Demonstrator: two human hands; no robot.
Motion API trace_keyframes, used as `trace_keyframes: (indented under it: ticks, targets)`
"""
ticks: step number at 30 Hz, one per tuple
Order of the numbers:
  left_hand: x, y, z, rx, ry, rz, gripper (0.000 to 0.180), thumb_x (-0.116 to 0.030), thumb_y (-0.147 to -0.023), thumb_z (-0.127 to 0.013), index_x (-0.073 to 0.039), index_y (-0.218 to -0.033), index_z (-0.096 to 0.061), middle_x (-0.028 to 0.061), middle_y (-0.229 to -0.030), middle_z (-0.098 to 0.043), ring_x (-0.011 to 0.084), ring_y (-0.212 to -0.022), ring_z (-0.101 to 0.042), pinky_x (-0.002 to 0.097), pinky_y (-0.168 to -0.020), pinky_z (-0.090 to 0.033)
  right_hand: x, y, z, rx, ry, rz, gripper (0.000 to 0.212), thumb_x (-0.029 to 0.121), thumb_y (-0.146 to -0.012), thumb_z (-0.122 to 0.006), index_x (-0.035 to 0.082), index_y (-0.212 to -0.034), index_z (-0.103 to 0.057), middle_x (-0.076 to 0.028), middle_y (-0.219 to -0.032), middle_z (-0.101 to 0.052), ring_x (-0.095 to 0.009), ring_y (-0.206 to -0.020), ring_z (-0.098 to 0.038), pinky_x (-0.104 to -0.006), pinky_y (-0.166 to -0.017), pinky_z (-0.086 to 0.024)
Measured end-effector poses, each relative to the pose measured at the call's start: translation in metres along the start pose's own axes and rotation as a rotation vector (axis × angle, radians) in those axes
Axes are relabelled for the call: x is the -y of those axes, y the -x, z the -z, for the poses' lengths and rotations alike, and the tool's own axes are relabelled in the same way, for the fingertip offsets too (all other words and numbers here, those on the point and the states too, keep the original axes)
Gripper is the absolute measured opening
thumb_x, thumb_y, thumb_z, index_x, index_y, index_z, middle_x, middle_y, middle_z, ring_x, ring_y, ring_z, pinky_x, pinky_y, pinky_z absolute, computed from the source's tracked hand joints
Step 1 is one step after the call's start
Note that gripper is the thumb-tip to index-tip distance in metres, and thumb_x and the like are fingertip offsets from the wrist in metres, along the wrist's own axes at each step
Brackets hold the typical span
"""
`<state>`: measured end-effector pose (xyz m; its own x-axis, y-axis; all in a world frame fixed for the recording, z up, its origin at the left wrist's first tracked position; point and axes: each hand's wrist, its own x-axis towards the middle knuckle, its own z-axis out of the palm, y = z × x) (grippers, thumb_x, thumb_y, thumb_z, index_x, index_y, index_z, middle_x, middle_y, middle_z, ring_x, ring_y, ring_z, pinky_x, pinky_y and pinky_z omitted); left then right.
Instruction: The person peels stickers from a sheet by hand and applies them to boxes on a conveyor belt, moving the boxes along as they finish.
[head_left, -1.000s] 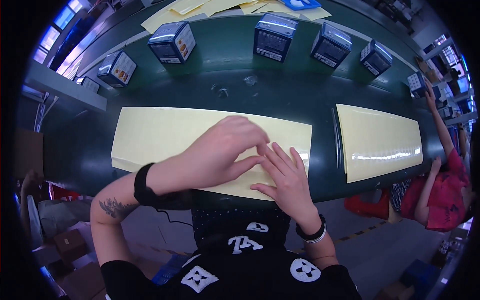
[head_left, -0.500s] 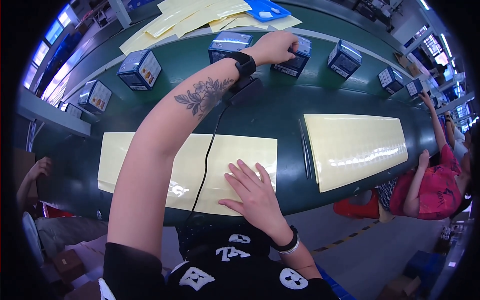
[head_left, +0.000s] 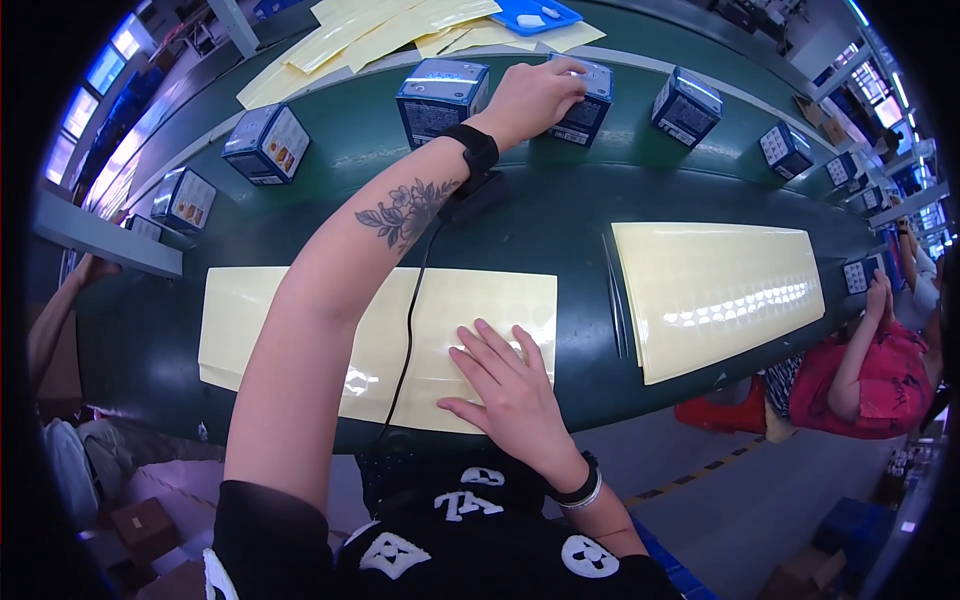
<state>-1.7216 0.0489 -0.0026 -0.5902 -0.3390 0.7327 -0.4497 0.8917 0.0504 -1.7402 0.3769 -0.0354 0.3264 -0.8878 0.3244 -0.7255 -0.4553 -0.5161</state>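
Note:
My left arm (head_left: 310, 330) reaches across the green work surface to a row of dark blue boxes. My left hand (head_left: 535, 97) is closed at the top left edge of one blue box (head_left: 588, 112), its fingers bent over it; the grip is partly hidden. Just left of that hand stands another blue box (head_left: 425, 105). My right hand (head_left: 510, 390) lies flat, fingers spread, on a pale yellow sticker sheet (head_left: 290, 300) in front of me. A black cable (head_left: 411, 340) crosses this sheet, running from a dark device (head_left: 470, 200) half hidden under my left wrist.
A second yellow sheet stack (head_left: 720, 290) lies to the right, with thin tweezers (head_left: 613, 300) beside it. More blue boxes (head_left: 688, 107) line the belt. Beyond are loose yellow sheets (head_left: 370, 35) and a blue tray (head_left: 537, 17). A co-worker in red (head_left: 870, 385) sits at right.
The boxes have shifted slightly left along the belt, and my left hand has moved a little. My right hand stays put. The co-worker at right has drawn a box in from the row.

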Motion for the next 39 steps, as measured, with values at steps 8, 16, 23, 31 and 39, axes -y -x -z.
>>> trace_keyframes:
  ticks: [8,16,23,31,39]
  targets:
    - [-0.017,-0.001,0.010,0.190,-0.221,0.043,0.031,-0.017,-0.085,-0.066,-0.010,-0.115,-0.063,0.0075,-0.128,-0.059,0.0256,-0.098,-0.065,0.0358,-0.085,-0.053,-0.005,0.002,0.004,-0.001,-0.013,0.009,0.046,0.032,-0.081,-0.074,0.004,-0.116,-0.064,-0.012,-0.132,-0.058,-0.027,-0.130,-0.048,-0.0488,-0.110,-0.031]
    - [-0.103,0.082,0.148,0.593,0.030,-0.086,0.038,-0.016,-0.082,-0.068,-0.005,-0.117,-0.062,0.0152,-0.129,-0.057,0.0279,-0.119,-0.055,0.0477,-0.111,-0.034,-0.021,0.008,0.012,-0.079,0.040,-0.014,0.034,0.025,-0.080,-0.076,0.006,-0.107,-0.070,-0.011,-0.121,-0.066,-0.027,-0.123,-0.055,-0.0473,-0.107,-0.033]
    - [-0.147,0.180,0.218,0.739,0.263,0.150,0.022,-0.013,-0.080,-0.070,-0.001,-0.098,-0.068,0.0129,-0.103,-0.068,0.0280,-0.100,-0.065,0.0401,-0.094,-0.049,-0.021,0.008,0.013,-0.116,0.091,0.006,0.024,0.022,-0.080,-0.075,0.007,-0.099,-0.072,-0.010,-0.113,-0.069,-0.026,-0.119,-0.059,-0.0458,-0.104,-0.037]
    - [-0.169,0.196,0.202,0.532,0.303,0.351,0.013,-0.008,-0.078,-0.072,-0.003,-0.089,-0.069,0.0103,-0.094,-0.070,0.0259,-0.090,-0.067,0.0351,-0.076,-0.055,-0.026,0.010,0.016,-0.144,0.118,0.021,0.024,0.021,-0.080,-0.076,0.007,-0.099,-0.073,-0.009,-0.111,-0.070,-0.026,-0.116,-0.061,-0.0453,-0.102,-0.040]
    - [-0.176,0.178,0.195,0.551,0.277,0.447,0.013,-0.006,-0.077,-0.071,-0.003,-0.090,-0.069,0.0094,-0.091,-0.070,0.0270,-0.086,-0.068,0.0342,-0.072,-0.056,-0.034,0.015,0.020,-0.164,0.152,0.060,0.024,0.022,-0.080,-0.075,0.007,-0.098,-0.071,-0.008,-0.110,-0.069,-0.025,-0.116,-0.060,-0.0462,-0.101,-0.041]
